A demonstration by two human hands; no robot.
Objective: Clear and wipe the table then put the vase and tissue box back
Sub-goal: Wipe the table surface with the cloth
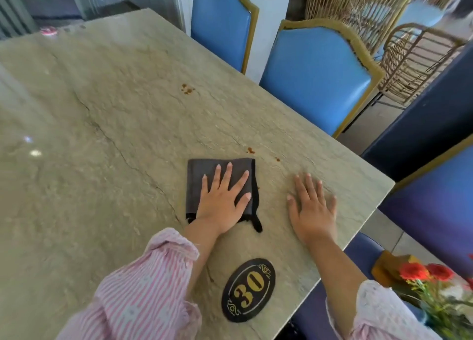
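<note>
My left hand [222, 199] lies flat with spread fingers on a folded dark grey cloth [204, 169] that rests on the stone table [102, 124]. My right hand [313, 206] lies flat on the bare tabletop to the right of the cloth, holding nothing. Brown stains mark the table: one [187, 89] farther up and small ones [250, 150] just beyond the cloth. At the lower right, off the table, stands a vase with red and white flowers [440, 288]. Beside it is a brown wooden box [386, 268], partly hidden.
A black oval plaque with the number 30 [248, 289] sits on the table near me. Blue padded chairs [314, 76] line the right side of the table. Wicker chairs [409, 58] stand behind them. A dark blue seat [435, 204] is at the right.
</note>
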